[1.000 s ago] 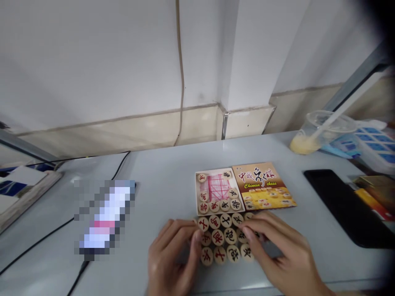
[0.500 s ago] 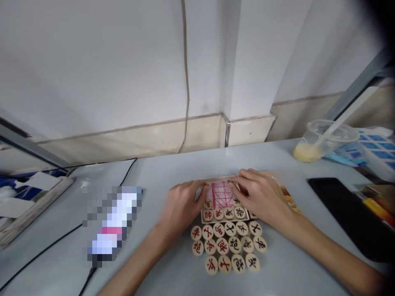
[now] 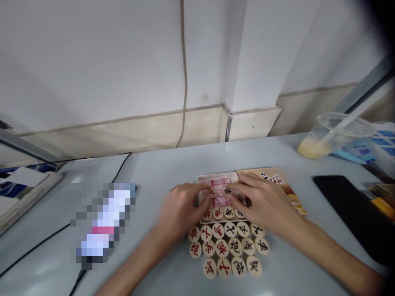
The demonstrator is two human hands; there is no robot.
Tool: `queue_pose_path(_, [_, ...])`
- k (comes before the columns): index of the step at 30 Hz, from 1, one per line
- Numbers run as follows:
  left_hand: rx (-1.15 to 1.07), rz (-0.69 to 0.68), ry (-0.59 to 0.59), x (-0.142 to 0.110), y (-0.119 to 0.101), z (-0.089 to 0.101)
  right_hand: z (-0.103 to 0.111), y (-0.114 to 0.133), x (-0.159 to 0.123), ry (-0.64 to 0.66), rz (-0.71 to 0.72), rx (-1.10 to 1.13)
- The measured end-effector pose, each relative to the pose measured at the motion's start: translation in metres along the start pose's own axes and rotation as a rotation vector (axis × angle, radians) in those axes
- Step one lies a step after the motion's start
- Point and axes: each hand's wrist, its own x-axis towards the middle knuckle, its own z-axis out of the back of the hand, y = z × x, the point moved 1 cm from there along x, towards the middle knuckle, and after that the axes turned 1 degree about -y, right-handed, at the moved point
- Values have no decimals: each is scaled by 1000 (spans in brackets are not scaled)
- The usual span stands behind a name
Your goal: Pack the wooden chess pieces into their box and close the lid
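Note:
Between the thumb and fingers of my left hand [image 3: 180, 205] is a xiangqi piece with a red character [image 3: 212, 192]. My right hand [image 3: 262, 199] pinches a xiangqi piece with a black character [image 3: 228, 191]. Both pieces are over a shallow white box [image 3: 202, 179], where a sheet with a pink grid [image 3: 221, 200] shows. Along the box's near side lies a row of pieces [image 3: 218, 213], partly covered by my hands. Closer to me, several more round wooden pieces [image 3: 221, 248] lie on the table in rows, red characters on the left and black on the right.
A printed box lid [image 3: 276, 177] lies under and beyond my right hand. Further right are a dark phone-like slab [image 3: 348, 213] and a plastic cup [image 3: 314, 146] with yellowish liquid. At left lies a blurred-out lit phone [image 3: 106, 222] with a cable. A wall stands behind the table [image 3: 160, 168].
Both hands have moved slightly toward me with their pieces, uncovering the far edge of the white box. The view has shifted a little, and more of the printed lid shows.

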Motion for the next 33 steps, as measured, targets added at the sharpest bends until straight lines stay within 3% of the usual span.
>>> queue_pose_path(21, [-18, 2, 11, -3, -7, -8, -2, -2, 1, 48, -13, 82])
queue_pose_path(33, [-108, -174, -218, -9, -20, 13, 18, 12, 2, -167, 81, 295])
